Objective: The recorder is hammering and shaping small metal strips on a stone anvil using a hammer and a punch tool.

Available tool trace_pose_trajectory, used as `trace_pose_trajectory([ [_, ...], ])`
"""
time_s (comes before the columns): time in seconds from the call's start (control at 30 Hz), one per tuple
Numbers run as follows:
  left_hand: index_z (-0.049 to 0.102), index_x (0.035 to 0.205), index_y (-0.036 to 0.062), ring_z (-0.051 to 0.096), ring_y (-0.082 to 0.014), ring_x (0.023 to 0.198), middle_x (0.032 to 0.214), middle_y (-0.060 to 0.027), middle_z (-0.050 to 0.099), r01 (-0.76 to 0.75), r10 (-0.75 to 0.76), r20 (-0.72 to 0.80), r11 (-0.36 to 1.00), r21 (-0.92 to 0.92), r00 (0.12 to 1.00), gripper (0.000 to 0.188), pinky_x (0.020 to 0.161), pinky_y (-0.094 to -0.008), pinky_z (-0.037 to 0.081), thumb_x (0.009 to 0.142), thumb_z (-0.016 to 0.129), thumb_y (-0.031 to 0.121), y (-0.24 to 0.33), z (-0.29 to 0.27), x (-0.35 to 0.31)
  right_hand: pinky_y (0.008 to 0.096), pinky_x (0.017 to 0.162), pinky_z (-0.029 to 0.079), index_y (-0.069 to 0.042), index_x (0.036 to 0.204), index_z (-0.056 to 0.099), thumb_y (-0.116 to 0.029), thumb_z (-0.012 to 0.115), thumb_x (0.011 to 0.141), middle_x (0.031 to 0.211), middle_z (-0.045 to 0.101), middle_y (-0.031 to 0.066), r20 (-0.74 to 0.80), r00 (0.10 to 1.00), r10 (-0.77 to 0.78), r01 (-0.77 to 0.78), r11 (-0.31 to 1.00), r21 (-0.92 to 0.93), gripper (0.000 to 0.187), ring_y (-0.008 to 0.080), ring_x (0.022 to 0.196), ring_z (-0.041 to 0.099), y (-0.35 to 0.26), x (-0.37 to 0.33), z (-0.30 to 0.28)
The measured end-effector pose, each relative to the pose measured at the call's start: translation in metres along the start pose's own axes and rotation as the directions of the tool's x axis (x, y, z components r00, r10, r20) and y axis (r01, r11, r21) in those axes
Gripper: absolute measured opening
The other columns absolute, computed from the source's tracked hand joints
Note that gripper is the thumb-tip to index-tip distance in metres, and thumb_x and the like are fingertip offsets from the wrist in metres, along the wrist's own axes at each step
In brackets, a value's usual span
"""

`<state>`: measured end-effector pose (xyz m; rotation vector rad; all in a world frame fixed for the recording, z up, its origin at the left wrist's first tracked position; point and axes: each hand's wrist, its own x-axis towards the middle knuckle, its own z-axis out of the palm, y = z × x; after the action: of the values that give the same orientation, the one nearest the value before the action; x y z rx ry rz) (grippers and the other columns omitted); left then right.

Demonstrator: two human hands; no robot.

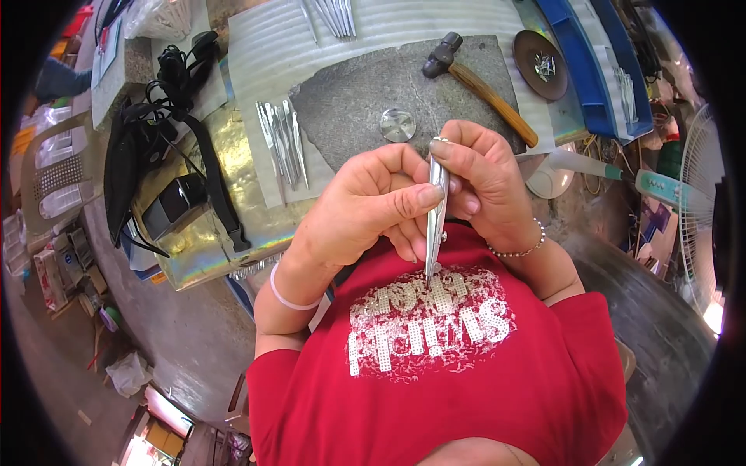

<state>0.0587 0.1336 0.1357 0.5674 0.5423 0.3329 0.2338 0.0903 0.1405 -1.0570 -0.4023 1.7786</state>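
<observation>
Both hands hold a slim silver metal tool point(435, 221) upright in front of my red shirt. Its narrow tip points down toward me, and a small round stud sticks out on one side. My left hand point(373, 194) presses it between thumb and curled fingers around the middle. At the upper end, the thumb and forefinger of my right hand point(483, 167) are closed on it; whether they also pinch a small part I cannot tell. Just beyond my fingers, a round shiny metal disc point(398, 124) sits on a grey stone slab point(342, 97).
A wooden-handled hammer point(489, 101) lies across the slab's right side. Several slim metal tools point(284, 144) lie left of it, more point(334, 15) at the back. A brown dish point(528, 58) holds small metal pieces. Blue tray point(587, 85) and fan point(703, 179) are right; black straps point(210, 171) left.
</observation>
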Motion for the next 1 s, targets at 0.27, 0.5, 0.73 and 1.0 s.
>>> trace_pose_trajectory([
  [0.27,0.05,0.096,0.0012,0.06,-0.0093,0.057,0.072,-0.0058,0.062,-0.103,0.108,-0.047,0.989,0.105,0.993,0.021,0.047,-0.0186,0.048,0.086,0.066,0.01,0.007,0.006,-0.004,0.0176,0.036,0.03,-0.006,0.078,0.053,-0.015,0.059,0.09,0.058,0.053,-0.001,0.051,0.999,-0.019,0.027,0.986,-0.162,0.016,0.003,0.04,0.041,-0.015,0.01,0.008],
  [0.5,0.044,0.102,-0.0011,0.064,-0.0161,0.077,0.084,-0.0097,0.061,-0.287,0.509,-0.277,0.77,0.569,0.815,0.026,0.065,-0.0248,0.054,0.084,0.062,-0.006,-0.004,0.007,-0.024,0.0169,0.044,0.036,-0.005,0.086,0.053,-0.018,0.052,0.094,0.07,0.058,-0.0003,0.159,0.957,-0.243,0.29,0.826,-0.483,0.015,0.0032,0.048,0.046,-0.076,0.037,0.006],
  [0.73,0.049,0.099,0.0001,0.066,-0.0169,0.068,0.085,-0.0119,0.063,-0.298,0.898,-0.099,0.244,0.923,0.429,0.028,0.059,-0.0261,0.053,0.079,0.068,-0.004,-0.022,-0.013,-0.021,0.0388,0.06,0.047,0.001,0.082,0.057,-0.018,0.057,0.084,0.068,0.058,0.0172,0.31,0.748,-0.586,0.316,-0.095,-0.944,0.019,0.0292,0.066,0.06,-0.172,0.166,-0.05],
  [1.0,0.058,0.091,0.0001,0.065,-0.0216,0.068,0.085,-0.0121,0.063,-0.159,0.836,-0.121,0.241,0.957,0.535,0.016,0.058,-0.029,0.051,0.079,0.068,-0.002,-0.028,-0.018,-0.015,0.0512,0.073,0.047,0.0,0.082,0.054,-0.017,0.055,0.079,0.081,0.061,0.0237,0.366,0.76,-0.537,0.139,-0.417,-0.898,0.017,0.0412,0.082,0.059,-0.149,0.254,-0.118],
])
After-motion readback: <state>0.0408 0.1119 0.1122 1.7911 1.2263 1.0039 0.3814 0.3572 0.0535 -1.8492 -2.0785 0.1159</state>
